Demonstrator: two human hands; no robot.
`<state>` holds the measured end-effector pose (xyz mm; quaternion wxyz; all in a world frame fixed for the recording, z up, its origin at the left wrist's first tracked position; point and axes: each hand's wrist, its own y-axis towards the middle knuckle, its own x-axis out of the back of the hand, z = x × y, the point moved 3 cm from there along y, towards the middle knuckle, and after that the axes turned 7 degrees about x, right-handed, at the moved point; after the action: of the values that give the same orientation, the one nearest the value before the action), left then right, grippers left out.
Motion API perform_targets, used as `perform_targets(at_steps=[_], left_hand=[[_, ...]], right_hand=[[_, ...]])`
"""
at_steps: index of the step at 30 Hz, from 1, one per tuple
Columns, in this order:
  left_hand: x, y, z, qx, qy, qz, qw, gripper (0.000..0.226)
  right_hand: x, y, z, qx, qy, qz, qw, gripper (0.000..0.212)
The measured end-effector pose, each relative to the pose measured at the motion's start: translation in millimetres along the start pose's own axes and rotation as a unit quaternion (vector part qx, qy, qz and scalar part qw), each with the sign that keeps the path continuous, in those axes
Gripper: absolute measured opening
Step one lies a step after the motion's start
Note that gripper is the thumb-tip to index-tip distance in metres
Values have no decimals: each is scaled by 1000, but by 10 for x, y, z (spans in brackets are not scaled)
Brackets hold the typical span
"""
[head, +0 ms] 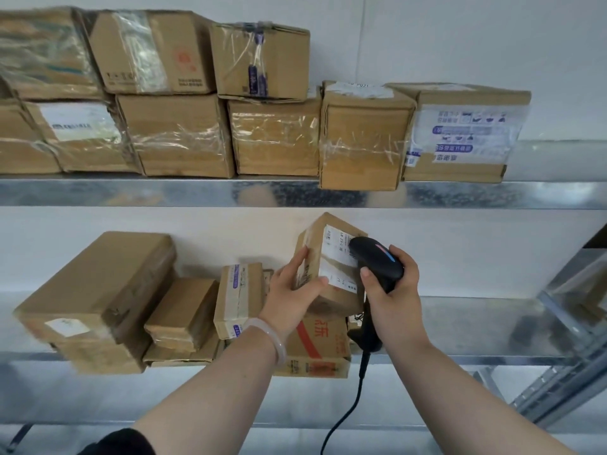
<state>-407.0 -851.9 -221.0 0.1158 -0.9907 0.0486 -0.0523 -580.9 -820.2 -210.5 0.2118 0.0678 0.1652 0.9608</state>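
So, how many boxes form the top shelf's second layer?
3: left box, middle box, right box with purple tape, side by side; others may lie beyond the left edge.

From the held box (331, 257), room lies at 3 o'clock: bare lower shelf (460, 323) runs on past the scanner (377, 261). At 12 o'clock the upper shelf (164, 193) caps the gap, and an overhanging box (361, 149) juts past its edge. At 9 o'clock a labelled box (238, 293) stands just beside the left hand (292, 290), with a large box (98, 290) farther out. At 6 o'clock a red-printed box (315, 349) lies beneath, and the cable (348, 408) hangs before the shelf edge. A brace (558, 389) slants at 4 o'clock.
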Motion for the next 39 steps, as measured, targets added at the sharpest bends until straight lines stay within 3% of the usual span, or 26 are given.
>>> perform_targets(at_steps=[4, 10, 22, 27, 33, 39], left_hand=[[55, 3, 14, 8, 1, 52, 999, 76], [157, 13, 72, 40, -36, 80, 995, 97], [573, -130, 70, -24, -114, -38, 992, 53], [822, -270, 148, -20, -145, -72, 987, 67], [1136, -560, 201, -47, -186, -127, 973, 56], [1571, -959, 300, -62, -186, -193, 961, 70]], right_hand=[[-23, -65, 10, 16, -10, 10, 1000, 49], [-59, -171, 53, 46, -19, 36, 998, 51], [-255, -251, 212, 115, -33, 101, 988, 54], [-401, -330, 308, 138, -13, 142, 980, 55], [-761, -451, 383, 162, 28, 202, 965, 57], [-1230, -726, 551, 178, 76, 274, 942, 58]])
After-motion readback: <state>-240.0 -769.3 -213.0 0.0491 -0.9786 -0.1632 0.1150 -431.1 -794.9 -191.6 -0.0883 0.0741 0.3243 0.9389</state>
